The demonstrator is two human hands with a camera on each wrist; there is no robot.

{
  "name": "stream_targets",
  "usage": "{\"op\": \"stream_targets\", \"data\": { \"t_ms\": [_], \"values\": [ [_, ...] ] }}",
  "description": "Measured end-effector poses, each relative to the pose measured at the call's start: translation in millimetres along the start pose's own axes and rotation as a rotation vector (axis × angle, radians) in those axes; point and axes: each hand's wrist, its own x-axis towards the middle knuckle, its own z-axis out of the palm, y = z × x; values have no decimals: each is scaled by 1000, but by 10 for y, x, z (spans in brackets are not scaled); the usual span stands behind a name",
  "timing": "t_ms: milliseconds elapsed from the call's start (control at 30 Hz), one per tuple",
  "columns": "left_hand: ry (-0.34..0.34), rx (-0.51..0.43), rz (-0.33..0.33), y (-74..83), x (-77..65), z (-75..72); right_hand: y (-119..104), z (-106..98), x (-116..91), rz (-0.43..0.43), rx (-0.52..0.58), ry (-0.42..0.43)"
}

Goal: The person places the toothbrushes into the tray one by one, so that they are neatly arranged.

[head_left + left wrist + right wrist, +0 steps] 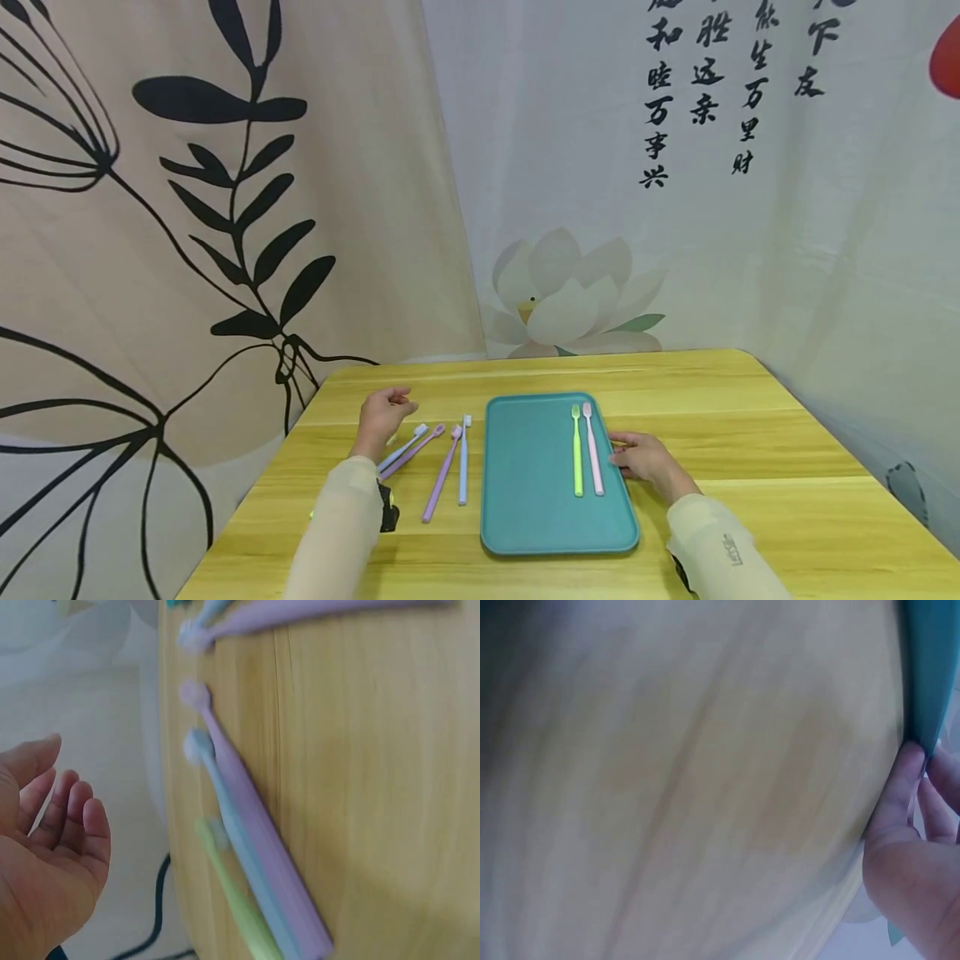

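Observation:
My left hand (pixel 385 417) hovers over the table's left part with loosely bent fingers and holds nothing. Beneath it lie a light blue toothbrush (pixel 402 447) and a purple toothbrush (pixel 414 451), side by side. The left wrist view also shows a green toothbrush (pixel 236 900) there, mostly hidden in the head view. Between them and the tray lie another purple toothbrush (pixel 442 475) and another blue one. My right hand (pixel 648 461) pinches the right rim of the teal tray (pixel 525 475). On that tray rest a green toothbrush (pixel 577 454) and a pink toothbrush (pixel 593 454).
The wooden table (pixel 750 433) extends to both sides of the tray. Behind it hangs a curtain (pixel 375 208) printed with plants and characters. A dark cable (pixel 160 900) runs beyond the table edge in the left wrist view.

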Motion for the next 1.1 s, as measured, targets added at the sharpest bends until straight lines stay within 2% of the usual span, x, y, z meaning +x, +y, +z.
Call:
{"op": "stream_targets", "data": {
  "t_ms": [233, 533, 633, 767, 967, 1100],
  "values": [
    [-38, 80, 19, -242, -15, -330, -22, -1, -10, 0, -1, -5],
    [-94, 149, -2, -548, -147, -693, -30, -4, -16, -5, 1, -4],
    [-115, 147, -21, -664, -201, -763, -19, -2, -10, -6, 4, -8],
    [-146, 97, -72, -790, -289, -822, -12, 0, -14, 0, 10, -22],
    [-166, 21, -137, -905, -388, -847, -25, -13, -26, -8, 10, -20],
    [-167, 3, -166, -963, -437, -860, -33, -11, -23, -7, 13, -23]
  ]
}}
